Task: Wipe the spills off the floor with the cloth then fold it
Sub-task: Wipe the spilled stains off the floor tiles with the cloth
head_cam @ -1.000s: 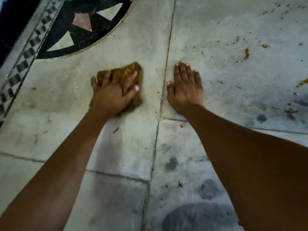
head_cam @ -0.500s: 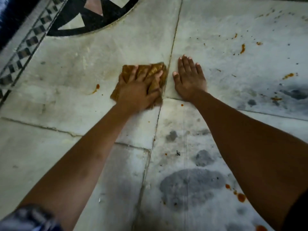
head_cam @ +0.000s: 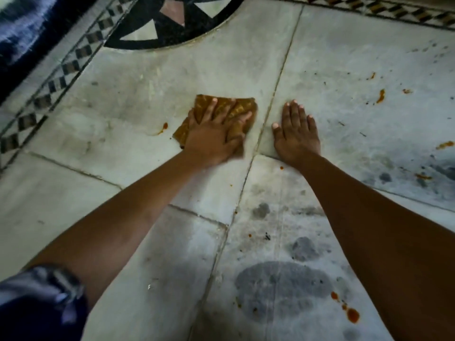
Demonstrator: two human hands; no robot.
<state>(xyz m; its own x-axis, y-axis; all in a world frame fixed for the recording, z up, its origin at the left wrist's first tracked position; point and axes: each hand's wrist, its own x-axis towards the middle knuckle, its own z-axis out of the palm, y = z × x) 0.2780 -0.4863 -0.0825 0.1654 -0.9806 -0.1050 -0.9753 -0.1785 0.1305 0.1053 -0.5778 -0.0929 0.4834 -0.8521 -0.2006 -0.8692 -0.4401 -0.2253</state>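
A brown-orange cloth (head_cam: 242, 105) lies bunched flat on the pale marble floor (head_cam: 123, 168), just left of a grout line. My left hand (head_cam: 216, 134) presses down on it with fingers spread, covering most of it. My right hand (head_cam: 296, 134) rests flat on the floor on the other side of the grout line, palm down, fingers together, holding nothing. An orange spill (head_cam: 163, 126) sits a little left of the cloth. More orange spots (head_cam: 381, 96) dot the tile to the right, and drops (head_cam: 352, 315) lie by my right forearm.
A black inlay pattern (head_cam: 172, 33) and a checkered border (head_cam: 61, 72) run along the top left, with another border strip (head_cam: 394, 11) at the top right. Dark grey damp patches (head_cam: 283, 289) mark the near tile. A dark sleeve (head_cam: 37, 303) shows at bottom left.
My left hand has slid the cloth rightward toward the grout line, uncovering the orange spill on its left. The view shifted, and my right hand stayed planted on the floor.
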